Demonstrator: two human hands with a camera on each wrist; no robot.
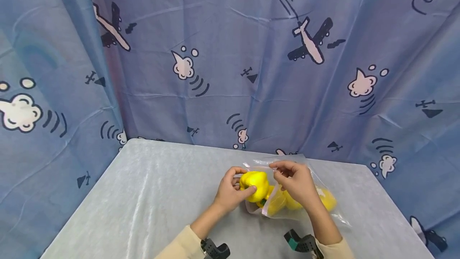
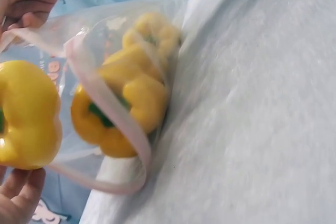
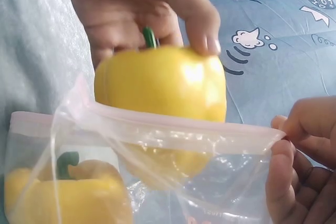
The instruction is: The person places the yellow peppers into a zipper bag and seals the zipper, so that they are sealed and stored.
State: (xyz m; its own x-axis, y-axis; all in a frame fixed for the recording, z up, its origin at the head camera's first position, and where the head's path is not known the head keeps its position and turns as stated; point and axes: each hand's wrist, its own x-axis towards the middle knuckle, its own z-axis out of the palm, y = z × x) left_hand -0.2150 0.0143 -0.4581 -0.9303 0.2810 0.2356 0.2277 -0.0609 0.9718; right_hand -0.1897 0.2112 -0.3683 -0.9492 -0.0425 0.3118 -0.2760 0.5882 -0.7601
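Note:
My left hand (image 1: 231, 193) grips a yellow bell pepper (image 1: 254, 185) with a green stem, thumb on one side and fingers on the other. The pepper is at the mouth of a clear plastic zip bag (image 3: 173, 129) with a pale pink rim; in the right wrist view its lower part shows through the film. My right hand (image 1: 296, 179) pinches the bag's rim between thumb and fingers. Inside the bag lie several more yellow bell peppers (image 2: 123, 111), seen blurred through the plastic.
The bag lies on a table covered with a whitish cloth (image 1: 172, 195). A blue curtain (image 1: 223, 71) printed with planes and clouds hangs behind and at both sides. Dark wrist devices (image 1: 215, 249) are strapped to both forearms.

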